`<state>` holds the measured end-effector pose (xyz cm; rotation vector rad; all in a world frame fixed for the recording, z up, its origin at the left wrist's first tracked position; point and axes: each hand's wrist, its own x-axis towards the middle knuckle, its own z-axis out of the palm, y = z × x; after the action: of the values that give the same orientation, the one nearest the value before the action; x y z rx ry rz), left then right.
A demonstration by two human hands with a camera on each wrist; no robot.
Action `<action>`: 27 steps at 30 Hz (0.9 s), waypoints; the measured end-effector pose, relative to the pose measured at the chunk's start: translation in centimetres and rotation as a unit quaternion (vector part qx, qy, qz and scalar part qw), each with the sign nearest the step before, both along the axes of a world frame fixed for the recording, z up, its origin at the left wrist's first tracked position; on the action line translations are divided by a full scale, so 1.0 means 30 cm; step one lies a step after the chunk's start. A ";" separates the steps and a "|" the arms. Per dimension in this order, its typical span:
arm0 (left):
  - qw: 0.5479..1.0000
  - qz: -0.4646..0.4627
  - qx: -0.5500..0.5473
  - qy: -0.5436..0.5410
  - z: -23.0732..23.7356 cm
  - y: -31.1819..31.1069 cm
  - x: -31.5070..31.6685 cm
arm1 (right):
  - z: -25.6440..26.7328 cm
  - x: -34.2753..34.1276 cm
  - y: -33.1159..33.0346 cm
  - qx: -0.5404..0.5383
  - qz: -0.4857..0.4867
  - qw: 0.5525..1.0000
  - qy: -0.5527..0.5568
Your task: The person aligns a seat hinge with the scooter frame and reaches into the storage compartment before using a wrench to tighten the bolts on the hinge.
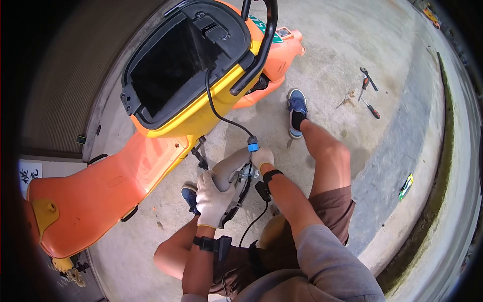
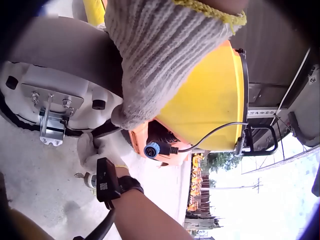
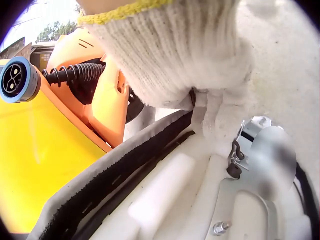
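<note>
A grey-brown seat (image 1: 230, 167) is held on its side between the person's legs, its white underside (image 3: 165, 195) and metal latch bracket (image 2: 52, 125) showing. The gloved left hand (image 1: 214, 200) grips one end; in the left wrist view this hand (image 2: 155, 62) lies over the seat (image 2: 65, 50). At the far end the gloved right hand (image 1: 262, 158) holds the edge, and the right wrist view shows this hand's fingers (image 3: 215, 112) bent over the rim onto the underside. A blue-ringed cable connector (image 1: 252, 144) hangs beside the right hand.
An orange and yellow scooter (image 1: 211, 121) with an open compartment (image 1: 173, 65) stands at the upper left. Tools with orange and black handles (image 1: 373, 111) lie on the concrete at the right. A green and white item (image 1: 405, 186) lies farther right.
</note>
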<state>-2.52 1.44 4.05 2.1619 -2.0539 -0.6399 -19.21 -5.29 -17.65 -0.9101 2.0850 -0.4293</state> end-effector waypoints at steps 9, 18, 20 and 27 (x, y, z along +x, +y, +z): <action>0.995 -0.064 -0.076 0.005 -0.045 0.071 0.005 | -0.079 -0.083 -0.022 0.033 0.245 0.966 0.079; 0.990 -0.076 -0.105 0.055 -0.070 0.100 0.097 | 0.008 -0.047 0.001 0.017 0.179 0.979 0.099; 0.990 -0.072 -0.107 0.061 -0.071 0.103 0.109 | -0.126 -0.064 0.004 -0.036 0.231 0.972 0.017; 0.997 -0.017 -0.047 0.059 -0.047 0.032 0.060 | 0.039 -0.062 0.169 -0.033 -0.050 0.959 -0.278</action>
<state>-0.71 2.40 2.64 1.9928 -2.0213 -0.6447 -21.08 -0.23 -16.48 -0.6277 1.6061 -0.7207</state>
